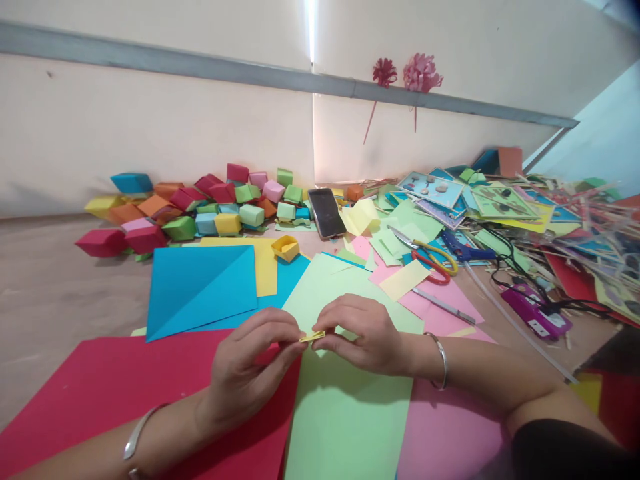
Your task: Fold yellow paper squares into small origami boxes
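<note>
Location of folded yellow paper piece [312, 337]: centre of the frame, near the meeting line of the red sheet [145, 380] and the light green sheet [355, 413].

Left hand [253, 353]: thumb and index fingertip pinching the left end. Right hand [365, 335]: thumb and index fingertip pinching the right end, wrist turned inward. Number of paper layers: too small to tell.

Expected handling: very light, moderately stiff along the creases, low slip risk, easily crushed or torn. Grasp at the two ends with fingertip pressure only; avoid squeezing the thin middle.

Materials and shapes: smooth, matt, flat paper at lower left and lower centre. At left of centre, blue sheet [200, 287] with a diagonal change of tone, apparently a crease. Just beyond, small yellow paper box [285, 249] with slanted walls and a hollow top. At upper left, faceted paper blocks [180, 229] in mixed colours, heaped on the worktop [40, 293]. At right of centre, scissors [416, 245] with metal blades and rounded red and yellow handles; below, slim grey cutter [445, 306].
</note>
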{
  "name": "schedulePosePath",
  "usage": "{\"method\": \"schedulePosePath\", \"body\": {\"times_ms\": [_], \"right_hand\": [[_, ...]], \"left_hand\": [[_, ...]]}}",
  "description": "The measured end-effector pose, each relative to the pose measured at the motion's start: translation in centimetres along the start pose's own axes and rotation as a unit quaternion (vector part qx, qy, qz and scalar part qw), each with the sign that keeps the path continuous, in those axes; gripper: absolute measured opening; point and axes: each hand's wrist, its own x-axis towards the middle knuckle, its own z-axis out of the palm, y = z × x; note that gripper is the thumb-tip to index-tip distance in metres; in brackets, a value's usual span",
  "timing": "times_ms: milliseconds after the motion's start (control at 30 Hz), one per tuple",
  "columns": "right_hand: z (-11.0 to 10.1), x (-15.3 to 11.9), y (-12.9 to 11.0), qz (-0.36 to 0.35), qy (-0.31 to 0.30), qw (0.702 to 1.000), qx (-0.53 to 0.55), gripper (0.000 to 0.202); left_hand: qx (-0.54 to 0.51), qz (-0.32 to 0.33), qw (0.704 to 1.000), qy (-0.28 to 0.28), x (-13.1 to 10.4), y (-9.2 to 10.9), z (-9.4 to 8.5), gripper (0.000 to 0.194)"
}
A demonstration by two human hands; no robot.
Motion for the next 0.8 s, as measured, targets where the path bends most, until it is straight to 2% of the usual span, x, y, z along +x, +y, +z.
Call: {"method": "schedulePosePath", "body": {"times_ms": [233, 533, 800], "right_hand": [[-0.14, -0.07, -0.24, 0.026, -0.022, 0.999, 0.001, 0.019], [-0.4, 0.38, -0.23, 0.02, -0.013, 0.999, 0.033, 0.018], [-0.56, 0.56, -0.46, 0.008, -0.006, 1.0, 0.029, 0.019]], "left_hand": [[-0.016, -0.025, 1.0, -0.007, -0.06, -0.18, 0.0, 0.01], [0.001, 0.021, 1.0, 0.01, -0.12, -0.29, -0.09, 0.013], [-0.01, -0.024, 1.0, -0.005, 0.07, -0.11, -0.08, 0.012]]}}
